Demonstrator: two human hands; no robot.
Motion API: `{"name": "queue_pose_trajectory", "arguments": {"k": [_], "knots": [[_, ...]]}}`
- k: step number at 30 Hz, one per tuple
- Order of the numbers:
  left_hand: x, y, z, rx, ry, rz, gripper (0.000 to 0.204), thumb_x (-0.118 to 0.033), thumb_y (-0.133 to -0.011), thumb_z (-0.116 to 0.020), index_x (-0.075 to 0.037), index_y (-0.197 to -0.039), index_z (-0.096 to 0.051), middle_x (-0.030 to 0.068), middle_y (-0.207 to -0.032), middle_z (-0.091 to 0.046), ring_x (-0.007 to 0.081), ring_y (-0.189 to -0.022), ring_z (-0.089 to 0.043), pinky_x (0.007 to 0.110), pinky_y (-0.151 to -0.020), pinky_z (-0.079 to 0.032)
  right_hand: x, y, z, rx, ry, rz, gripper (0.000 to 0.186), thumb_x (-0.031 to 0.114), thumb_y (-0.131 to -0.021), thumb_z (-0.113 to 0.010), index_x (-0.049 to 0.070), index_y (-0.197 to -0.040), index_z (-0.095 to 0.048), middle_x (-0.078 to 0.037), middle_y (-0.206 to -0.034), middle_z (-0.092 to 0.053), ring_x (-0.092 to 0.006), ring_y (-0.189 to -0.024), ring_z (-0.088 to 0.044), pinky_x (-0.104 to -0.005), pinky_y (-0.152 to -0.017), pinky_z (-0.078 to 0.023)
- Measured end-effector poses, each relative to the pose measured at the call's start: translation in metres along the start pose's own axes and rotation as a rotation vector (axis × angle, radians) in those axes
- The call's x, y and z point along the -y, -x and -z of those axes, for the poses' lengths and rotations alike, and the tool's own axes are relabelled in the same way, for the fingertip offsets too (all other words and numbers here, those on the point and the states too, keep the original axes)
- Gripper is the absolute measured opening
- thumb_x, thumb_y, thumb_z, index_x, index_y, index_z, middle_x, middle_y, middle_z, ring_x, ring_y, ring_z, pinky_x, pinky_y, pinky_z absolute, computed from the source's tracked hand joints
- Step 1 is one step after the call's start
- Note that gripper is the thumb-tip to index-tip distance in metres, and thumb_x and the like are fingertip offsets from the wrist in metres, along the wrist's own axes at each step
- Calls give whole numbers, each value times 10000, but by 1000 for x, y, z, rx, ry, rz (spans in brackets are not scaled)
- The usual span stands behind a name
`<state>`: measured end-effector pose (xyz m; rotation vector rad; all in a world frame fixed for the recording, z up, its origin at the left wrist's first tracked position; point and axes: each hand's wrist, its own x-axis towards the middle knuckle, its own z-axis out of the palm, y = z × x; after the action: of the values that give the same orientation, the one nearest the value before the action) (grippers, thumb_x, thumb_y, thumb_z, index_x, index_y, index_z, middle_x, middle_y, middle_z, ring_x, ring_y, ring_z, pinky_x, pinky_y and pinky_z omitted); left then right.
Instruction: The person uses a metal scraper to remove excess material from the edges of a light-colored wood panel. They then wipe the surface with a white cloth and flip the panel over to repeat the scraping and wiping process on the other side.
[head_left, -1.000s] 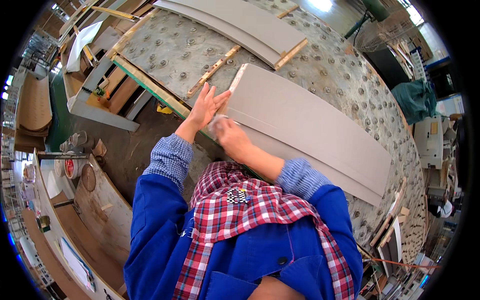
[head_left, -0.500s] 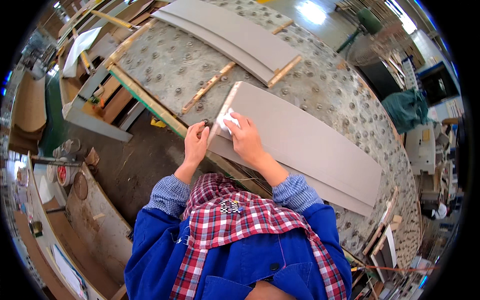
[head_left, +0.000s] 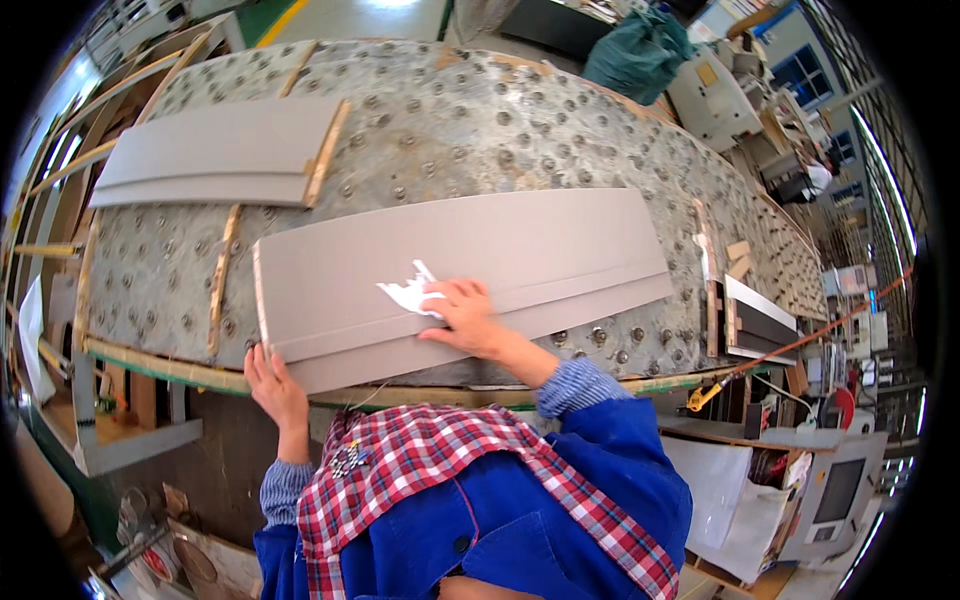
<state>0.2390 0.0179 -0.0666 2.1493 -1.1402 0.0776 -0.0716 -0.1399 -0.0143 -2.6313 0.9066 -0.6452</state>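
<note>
A long beige-grey panel [head_left: 540,235] with a stepped strip along its near side lies across the table in front of me. My right hand [head_left: 468,318] rests on its face left of the middle. Between the fingers is a crumpled white cloth [head_left: 408,296], which spreads out over the panel. At the panel's near left corner is my left hand [head_left: 278,390]. Its fingers stretch up beside the pale end edge, seemingly touching it, and hold nothing.
The table top [head_left: 450,140] is studded with round knobs. A second similar panel [head_left: 220,150] lies at the far left, near a wooden strip [head_left: 225,270]. To the right are more boards [head_left: 755,320] and a yellow-ended tool [head_left: 706,394] on an orange hose.
My view has turned right. The right hand has carried the white cloth from the panel's left end edge onto its face. My left hand has come down to the near left corner.
</note>
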Motion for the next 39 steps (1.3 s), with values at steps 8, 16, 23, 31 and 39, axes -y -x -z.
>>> {"name": "queue_pose_trajectory", "arguments": {"k": [8,16,23,31,39], "knots": [[5,0,-3,8,-11,8,368,-262,-975,-466,20,-1193,-559,250,-1279,-471,396,-1164,-482,454,-960,-404,-165,152,130,-253,593,-417,223,257,-942,-484,119,-1014,-644,-118,-1123,-622,-280,-1049,-574,-444,-879,-416],[5,4,8,-63,-57,128,344,-242,-939,-541,3,-1179,-565,210,-1266,-474,355,-1135,-495,401,-950,-409,-262,245,223,-51,1033,-1423,454,185,-826,-623,186,-1275,-554,-197,-1426,-363,-383,-1211,-480,-481,-930,-443],[15,6,56,34,285,702,263,-253,-942,-543,-14,-875,-630,61,-594,-556,181,-578,-576,339,-555,-457,-243,197,184,-260,513,-577,511,318,-839,-655,64,-1268,-542,-213,-1370,-450,-380,-1243,-445,-445,-1025,-359],[-17,28,64,-118,-126,-2,393,-297,-749,-709,-59,-1044,-602,124,-931,-554,288,-865,-553,398,-733,-441,-58,85,116,338,226,-181,1052,470,-553,-825,88,-1415,-358,-169,-1470,-323,-352,-1351,-303,-560,-1087,-200],[-105,22,24,439,37,-736,774,-467,-697,-748,-47,-1292,-484,181,-1366,-418,342,-1286,-374,471,-1104,-248,-53,90,111,361,318,-161,1061,171,-475,-858,106,-1409,-358,-145,-1434,-360,-343,-1315,-346,-558,-1074,-262]]}}
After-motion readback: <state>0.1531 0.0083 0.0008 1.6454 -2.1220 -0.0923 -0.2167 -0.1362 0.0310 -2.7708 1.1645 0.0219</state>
